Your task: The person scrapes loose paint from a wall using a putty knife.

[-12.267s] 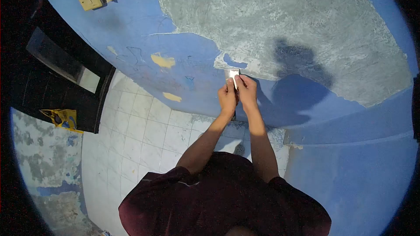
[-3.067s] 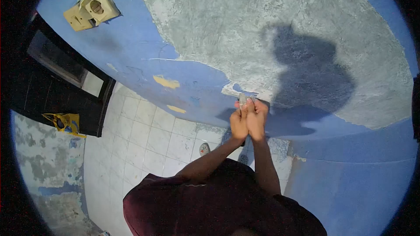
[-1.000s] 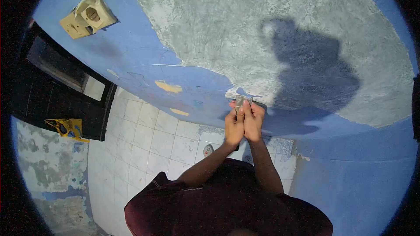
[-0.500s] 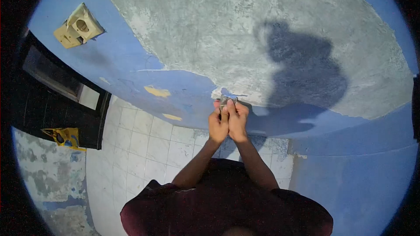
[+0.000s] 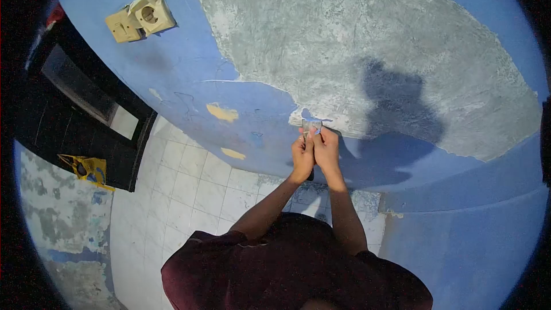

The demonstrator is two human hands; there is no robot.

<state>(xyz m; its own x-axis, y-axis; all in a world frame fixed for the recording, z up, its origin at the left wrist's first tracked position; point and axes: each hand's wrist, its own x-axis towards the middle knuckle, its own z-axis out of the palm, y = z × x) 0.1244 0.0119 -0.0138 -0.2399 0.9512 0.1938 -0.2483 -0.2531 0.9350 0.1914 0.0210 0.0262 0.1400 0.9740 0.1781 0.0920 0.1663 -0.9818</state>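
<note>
My left hand (image 5: 303,156) and my right hand (image 5: 326,150) are closed together round a scraper (image 5: 312,123), thumbs side by side on its flat grey blade. A dark end, seemingly its handle, shows below the hands; the fingers hide the rest. The blade's edge meets the wall at the lower border of the bare grey plaster (image 5: 344,34), beside a small leftover piece of blue paint (image 5: 307,115). Blue paint (image 5: 270,106) covers the wall to the left and below.
A loose-looking socket and switch (image 5: 150,15) sit on the wall at upper left. A dark door (image 5: 69,120) stands at left, with a yellow bag (image 5: 89,169) near its lower edge. White tiles (image 5: 195,189) cover the floor. My shadow (image 5: 399,103) falls on the wall.
The view has shifted, so the wall and hands appear further right. Both hands keep their grip on the scraper, its blade still by the same paint edge.
</note>
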